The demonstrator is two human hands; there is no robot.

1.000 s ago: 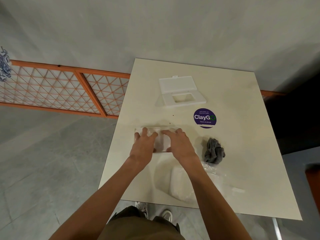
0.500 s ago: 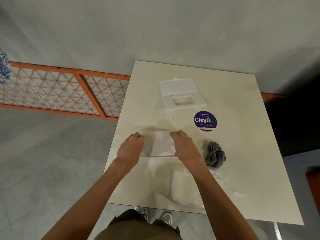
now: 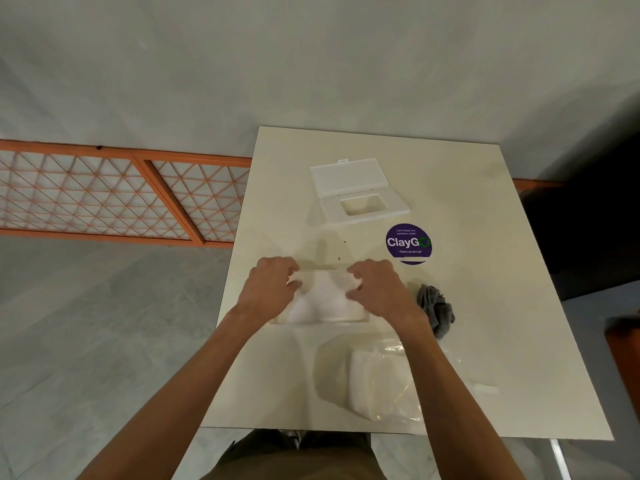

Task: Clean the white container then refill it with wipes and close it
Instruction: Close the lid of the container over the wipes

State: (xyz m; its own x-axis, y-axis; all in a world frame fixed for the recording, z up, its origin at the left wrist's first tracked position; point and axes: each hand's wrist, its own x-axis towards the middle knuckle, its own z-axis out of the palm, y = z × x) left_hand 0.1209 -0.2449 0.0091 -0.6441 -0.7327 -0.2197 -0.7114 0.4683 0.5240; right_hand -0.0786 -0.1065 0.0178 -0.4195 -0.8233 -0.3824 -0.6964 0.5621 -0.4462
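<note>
The white container [image 3: 325, 306] lies open on the table between my hands, with a white stack of wipes showing inside it. My left hand [image 3: 270, 289] curls its fingers round the container's left end. At the right end, my right hand [image 3: 377, 289] has its fingers over the far rim and its thumb on the near side. Farther back lies the container's white lid [image 3: 360, 192], apart from the container, with its flip cover open and a rectangular opening in it.
A crumpled grey cloth [image 3: 436, 310] lies just right of my right hand. A clear plastic wrapper [image 3: 384, 382] sits near the front edge of the cream table [image 3: 502, 306]. A purple round sticker [image 3: 408, 244] is behind my right hand. An orange lattice fence [image 3: 104, 192] stands at the left.
My hands went from lying on top of the container's contents to holding its two ends. The view shifted slightly.
</note>
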